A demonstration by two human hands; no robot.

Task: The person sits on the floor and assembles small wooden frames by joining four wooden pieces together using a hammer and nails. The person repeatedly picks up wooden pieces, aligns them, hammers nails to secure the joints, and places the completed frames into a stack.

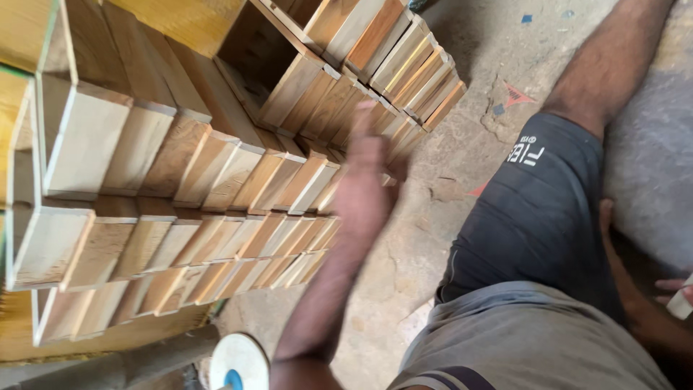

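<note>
Now | your left hand (364, 180) — open, flat, blurred — at the wooden box rows' (216, 180) right edge | rows stacked; right hand (675, 292) barely visible, grip unclear.

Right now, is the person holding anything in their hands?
The left hand is blurred and reaches flat toward the rows of pale wooden box frames, gripping nothing. The right hand, at the picture's edge, touches a small white object; the hold cannot be told.

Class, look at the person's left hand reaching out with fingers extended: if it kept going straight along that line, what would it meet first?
Most likely the rows of wooden blocks stacked on edge: the left hand points up toward them. It is motion-blurred, so whether it touches them is unclear.
</note>
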